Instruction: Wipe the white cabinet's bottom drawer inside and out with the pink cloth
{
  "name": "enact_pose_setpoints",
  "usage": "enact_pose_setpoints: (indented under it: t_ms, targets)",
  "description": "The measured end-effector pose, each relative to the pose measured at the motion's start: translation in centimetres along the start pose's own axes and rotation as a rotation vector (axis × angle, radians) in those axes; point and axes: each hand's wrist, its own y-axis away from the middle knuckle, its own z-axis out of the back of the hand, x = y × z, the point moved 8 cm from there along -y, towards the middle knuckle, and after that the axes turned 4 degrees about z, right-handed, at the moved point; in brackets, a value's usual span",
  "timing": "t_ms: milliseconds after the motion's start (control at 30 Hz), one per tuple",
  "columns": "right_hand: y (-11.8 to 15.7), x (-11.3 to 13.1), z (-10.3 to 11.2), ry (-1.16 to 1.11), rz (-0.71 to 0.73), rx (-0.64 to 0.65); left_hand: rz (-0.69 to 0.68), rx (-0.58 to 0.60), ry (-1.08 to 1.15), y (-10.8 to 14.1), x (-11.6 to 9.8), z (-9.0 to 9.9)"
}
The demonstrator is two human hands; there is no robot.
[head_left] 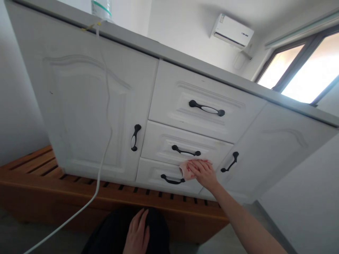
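A pale pink cloth with red markings [186,171] lies under the fingers of my right hand [205,173], which presses it against the white cabinet front. The cloth sits around the seam between the middle drawer [159,144] and the bottom drawer [150,171], just right of the bottom drawer's black handle [172,180]. My left hand [137,233] rests on my dark-clothed knee [156,225], fingers stretched out, holding nothing. All the drawers and doors in view are closed.
The cabinet stands on a slatted wooden bench [111,194]. A white cable [108,148] hangs from the cabinet top across the left door [84,106]. Black handles stick out, including the top drawer's handle [206,108]. A clear container [102,8] stands on top.
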Motion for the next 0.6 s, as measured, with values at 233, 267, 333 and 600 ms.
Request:
enact_pose_setpoints:
  t_ms: [233,267,333,600]
  targets:
    - [3.9,-1.3,0.3,0.079,-0.120,-0.036,-0.295,0.080,-0.177,-7.7,-10.4,-0.3]
    - [4.2,-1.3,0.3,0.084,-0.141,-0.046,-0.305,0.087,-0.198,-8.9,-11.2,-0.4]
    - [5.4,-0.9,0.4,0.071,-0.221,-0.059,-0.327,0.111,-0.220,-10.9,-12.4,-0.7]
    - [18.2,8.9,0.1,-0.596,-0.950,-0.174,-0.276,0.125,-0.202,-13.6,-14.0,-0.1]
